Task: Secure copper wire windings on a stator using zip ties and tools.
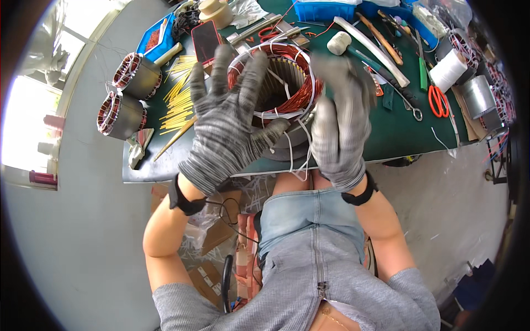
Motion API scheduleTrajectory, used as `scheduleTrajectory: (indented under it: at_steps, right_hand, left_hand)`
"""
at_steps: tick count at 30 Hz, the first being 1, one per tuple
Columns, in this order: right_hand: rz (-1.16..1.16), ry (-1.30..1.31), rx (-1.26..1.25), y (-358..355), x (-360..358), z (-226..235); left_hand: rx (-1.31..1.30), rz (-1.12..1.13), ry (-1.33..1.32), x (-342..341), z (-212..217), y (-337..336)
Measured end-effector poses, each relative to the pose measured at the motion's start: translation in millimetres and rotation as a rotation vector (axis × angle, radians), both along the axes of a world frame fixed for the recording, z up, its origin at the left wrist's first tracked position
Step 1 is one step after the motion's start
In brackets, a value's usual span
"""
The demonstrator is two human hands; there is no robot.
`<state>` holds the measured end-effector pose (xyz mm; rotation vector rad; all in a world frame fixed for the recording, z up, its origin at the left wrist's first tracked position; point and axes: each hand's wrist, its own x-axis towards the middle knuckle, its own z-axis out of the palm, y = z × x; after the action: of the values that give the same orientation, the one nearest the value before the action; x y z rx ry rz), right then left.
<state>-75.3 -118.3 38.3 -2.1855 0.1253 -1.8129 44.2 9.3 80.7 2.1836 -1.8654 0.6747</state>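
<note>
A motor stator point(301, 102) with copper windings stands at the table's front, its rim laced with white cord point(292, 144) whose loose loops hang down the front. My left hand point(223, 124), in a grey striped knit glove, is open over the stator's left side. Its fingers are spread and the thumb reaches across the near rim. My right hand point(342, 121), gloved alike, hovers at the stator's right side. Motion smears its upper fingers, so whether it pinches the cord there cannot be made out.
Yellow sticks point(179, 105), a phone point(206, 41) and two smaller stators point(121, 115) lie left. On the right are a white-headed mallet point(339, 43), red-handled scissors point(439, 102), a white thread spool point(448, 70) and a metal cylinder point(479, 94). Blue bins point(326, 11) stand behind.
</note>
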Motion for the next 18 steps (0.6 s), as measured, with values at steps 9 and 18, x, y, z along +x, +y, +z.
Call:
scheduleTrajectory:
  at_steps: [9,18]
  right_hand:
    - [0.269,0.322,0.697,-15.1,-45.7,-8.9]
    - [0.649,0.149,1.036,-9.8,-92.4,-46.1]
  left_hand:
    - [-0.199,-0.106,0.277,-2.3,-26.1,1.0]
    - [-0.103,-0.158,0.375,-3.4,-16.1,-1.1]
